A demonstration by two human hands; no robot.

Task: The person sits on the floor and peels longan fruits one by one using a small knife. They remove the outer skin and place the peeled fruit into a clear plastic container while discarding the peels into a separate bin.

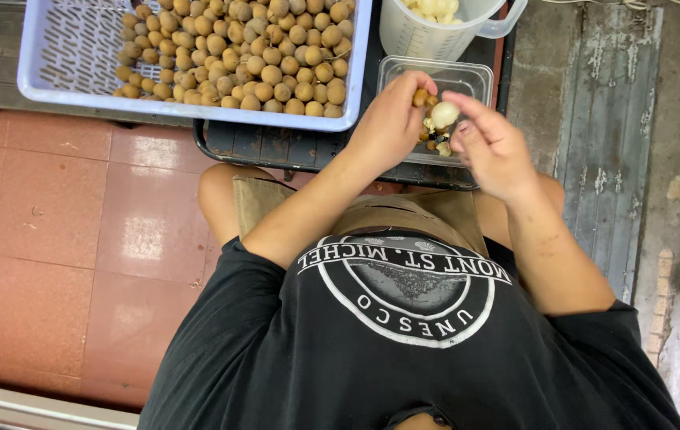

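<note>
Left hand (391, 119): fingers curled closed, pinching the brown shell piece (420, 97).
Right hand (493, 145): fingertips close together, gripping the peeled white fruit (444, 115).
Below: clear plastic container (467, 77).

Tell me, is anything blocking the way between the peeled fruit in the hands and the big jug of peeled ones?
Nothing visible does. The peeled fruit sits between left hand and right hand, above the clear tub; the jug stands just beyond.

In front of my knees sits a dark slatted tray (292, 147), resting on the floor (53, 207) of red tiles. Directly on the tray stand a pale blue basket (53, 56) of brown fruit, a clear plastic tub (467, 76) and a translucent measuring jug (419, 36).
</note>
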